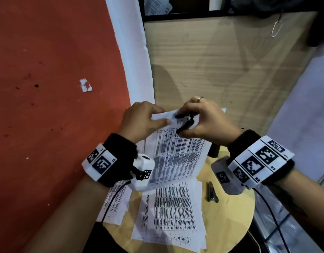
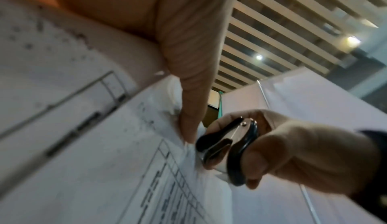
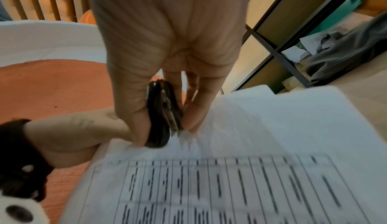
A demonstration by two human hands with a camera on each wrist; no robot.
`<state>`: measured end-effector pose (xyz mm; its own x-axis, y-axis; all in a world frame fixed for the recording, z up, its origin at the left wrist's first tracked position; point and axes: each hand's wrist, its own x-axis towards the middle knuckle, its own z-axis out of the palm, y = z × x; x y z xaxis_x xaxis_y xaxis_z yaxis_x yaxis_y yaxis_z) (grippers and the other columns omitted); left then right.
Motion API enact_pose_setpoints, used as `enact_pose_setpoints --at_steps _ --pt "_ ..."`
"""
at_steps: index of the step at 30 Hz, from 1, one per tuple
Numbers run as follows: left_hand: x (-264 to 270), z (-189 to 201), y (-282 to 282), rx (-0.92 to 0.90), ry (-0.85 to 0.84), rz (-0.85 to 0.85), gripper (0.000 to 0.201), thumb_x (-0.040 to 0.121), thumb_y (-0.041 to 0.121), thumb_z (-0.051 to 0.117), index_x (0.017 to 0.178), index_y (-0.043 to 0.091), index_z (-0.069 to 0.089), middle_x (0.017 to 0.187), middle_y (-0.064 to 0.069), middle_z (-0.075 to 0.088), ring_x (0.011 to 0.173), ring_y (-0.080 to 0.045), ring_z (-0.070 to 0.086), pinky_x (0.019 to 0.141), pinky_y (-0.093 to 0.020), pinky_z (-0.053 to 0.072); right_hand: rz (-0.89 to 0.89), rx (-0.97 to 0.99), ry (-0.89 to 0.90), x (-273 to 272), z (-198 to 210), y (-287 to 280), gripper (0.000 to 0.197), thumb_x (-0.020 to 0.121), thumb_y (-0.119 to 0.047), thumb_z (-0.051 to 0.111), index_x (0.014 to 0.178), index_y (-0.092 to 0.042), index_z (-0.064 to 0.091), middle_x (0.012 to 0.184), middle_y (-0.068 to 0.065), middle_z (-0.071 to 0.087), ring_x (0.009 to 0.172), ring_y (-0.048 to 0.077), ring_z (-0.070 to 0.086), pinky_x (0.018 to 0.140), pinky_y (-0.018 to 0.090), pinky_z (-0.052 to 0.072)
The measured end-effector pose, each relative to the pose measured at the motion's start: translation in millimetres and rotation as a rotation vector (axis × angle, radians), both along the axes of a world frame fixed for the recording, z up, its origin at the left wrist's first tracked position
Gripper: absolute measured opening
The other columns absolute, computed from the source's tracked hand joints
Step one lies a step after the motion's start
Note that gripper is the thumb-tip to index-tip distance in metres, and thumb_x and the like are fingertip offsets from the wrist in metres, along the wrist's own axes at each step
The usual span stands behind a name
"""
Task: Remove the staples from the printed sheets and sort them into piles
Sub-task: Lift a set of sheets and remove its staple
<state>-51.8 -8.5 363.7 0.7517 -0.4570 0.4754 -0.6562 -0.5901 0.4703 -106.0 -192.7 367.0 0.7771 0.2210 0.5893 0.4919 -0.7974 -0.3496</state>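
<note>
A stapled set of printed sheets (image 1: pixel 177 154) with dark tables hangs lifted above a round wooden table (image 1: pixel 228 212). My left hand (image 1: pixel 144 121) pinches its top corner, thumb on the front. My right hand (image 1: pixel 199 123) grips a black staple remover (image 1: pixel 184 122), squeezed against that same corner. In the left wrist view the staple remover (image 2: pixel 228 149) bites the paper edge beside my left thumb (image 2: pixel 188 95). From the right wrist the staple remover (image 3: pixel 161 113) sits between thumb and fingers over the sheets (image 3: pixel 240 169). The staple itself is hidden.
Two piles of loose printed sheets lie on the table: one in the middle (image 1: pixel 170 216), another at the left edge (image 1: pixel 115 201). A small metal tool (image 1: pixel 212 192) lies to the right. A red wall (image 1: pixel 48 88) stands left, a wooden panel (image 1: pixel 221 61) behind.
</note>
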Motion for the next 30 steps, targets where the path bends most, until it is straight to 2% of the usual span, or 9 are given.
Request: enact_pose_setpoints --at_steps 2,4,7,9,13,17,22,27,30 --pt "1 -1 1 -0.101 0.071 -0.078 0.022 0.066 0.054 0.065 0.052 0.038 0.061 0.056 -0.008 0.046 0.051 -0.019 0.045 0.056 -0.033 0.033 0.024 0.056 -0.140 -3 -7 0 0.039 0.057 -0.014 0.079 0.094 -0.006 0.070 0.096 0.010 0.060 0.082 0.011 0.053 0.073 0.008 0.040" --pt "-2 2 2 -0.152 0.137 -0.126 0.019 0.068 0.045 0.069 0.052 0.038 0.063 0.050 -0.002 0.042 0.048 -0.006 0.039 0.055 -0.030 0.030 0.048 0.077 -0.222 -7 -13 1 0.038 0.063 -0.012 0.074 0.099 -0.005 0.068 0.102 0.011 0.060 0.087 0.011 0.056 0.072 0.021 0.050" --pt "-5 6 3 -0.222 0.250 -0.189 0.013 0.066 0.040 0.074 0.072 0.029 0.075 0.066 -0.007 0.068 0.063 -0.006 0.055 0.063 -0.033 0.043 0.082 0.001 -0.315 -8 -19 1 0.038 0.070 -0.011 0.073 0.106 -0.004 0.067 0.107 0.010 0.063 0.090 0.018 0.061 0.076 0.031 0.053" --pt "-4 5 3 -0.241 0.279 -0.231 0.022 0.068 0.036 0.077 0.085 0.022 0.077 0.082 -0.014 0.073 0.073 -0.012 0.062 0.071 -0.037 0.049 0.100 -0.012 -0.365 -7 -19 2 0.037 0.070 -0.010 0.074 0.106 -0.003 0.067 0.107 0.010 0.064 0.089 0.016 0.060 0.077 0.029 0.052" --pt "-5 8 4 -0.244 0.310 -0.267 0.019 0.073 0.024 0.079 0.090 0.014 0.077 0.091 -0.016 0.073 0.078 -0.015 0.064 0.077 -0.038 0.052 0.111 -0.062 -0.422 -7 -17 4 0.035 0.069 -0.007 0.073 0.103 -0.002 0.069 0.105 0.010 0.066 0.086 0.019 0.063 0.071 0.033 0.054" --pt "-8 10 3 -0.268 0.340 -0.280 0.015 0.076 0.014 0.077 0.091 0.011 0.076 0.090 -0.012 0.074 0.075 -0.008 0.063 0.075 -0.029 0.048 0.113 -0.143 -0.456 -7 -14 4 0.033 0.066 -0.003 0.074 0.098 -0.001 0.070 0.101 0.012 0.068 0.082 0.027 0.067 0.062 0.037 0.056" --pt "-4 10 2 -0.267 0.365 -0.322 0.018 0.072 0.017 0.079 0.088 0.010 0.076 0.090 -0.013 0.074 0.076 -0.009 0.061 0.076 -0.030 0.046 0.117 -0.179 -0.454 -7 -12 3 0.029 0.068 -0.003 0.072 0.097 -0.002 0.071 0.100 0.011 0.068 0.081 0.028 0.067 0.060 0.037 0.055" --pt "-3 9 0 -0.276 0.398 -0.380 0.013 0.074 0.007 0.076 0.083 0.015 0.074 0.076 0.004 0.072 0.071 -0.002 0.062 0.072 -0.021 0.047 0.119 -0.257 -0.439 -4 -10 3 0.026 0.068 -0.006 0.071 0.094 -0.002 0.071 0.097 0.011 0.069 0.079 0.029 0.067 0.060 0.036 0.055" --pt "-3 7 -2 -0.286 0.408 -0.405 0.013 0.075 0.004 0.074 0.081 0.015 0.073 0.074 0.006 0.071 0.071 -0.002 0.061 0.072 -0.017 0.046 0.119 -0.320 -0.435 -4 -6 4 0.024 0.064 -0.007 0.070 0.087 -0.001 0.070 0.090 0.012 0.069 0.073 0.030 0.067 0.058 0.032 0.054"
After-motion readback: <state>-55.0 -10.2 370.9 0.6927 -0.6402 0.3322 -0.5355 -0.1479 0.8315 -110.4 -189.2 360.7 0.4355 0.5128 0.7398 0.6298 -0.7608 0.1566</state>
